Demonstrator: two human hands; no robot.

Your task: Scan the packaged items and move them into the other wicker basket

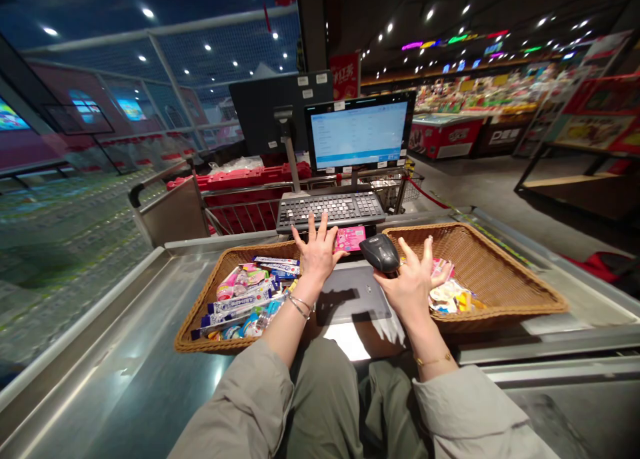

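Note:
My left hand (318, 251) is open, its spread fingers reaching over the front edge of a black keyboard (333, 207). By its thumb lies a pink packet (351, 238). To the right, a black barcode scanner (380, 252) sits beside my right hand (411, 280), whose fingers are spread and hold nothing I can see; whether the thumb touches the scanner I cannot tell. The left wicker basket (187, 322) holds several blue-and-white stick packs (245, 295) and colourful small packages. Some small packets (450, 298) lie in the right wicker basket (505, 266), partly behind my right hand.
A lit monitor (357, 136) stands behind the keyboard, with a second dark screen (270, 116) turned away. Between the baskets is a grey flat panel (350, 292). Metal counter edges (80, 326) run along both sides, and a shopping cart (245, 212) stands beyond.

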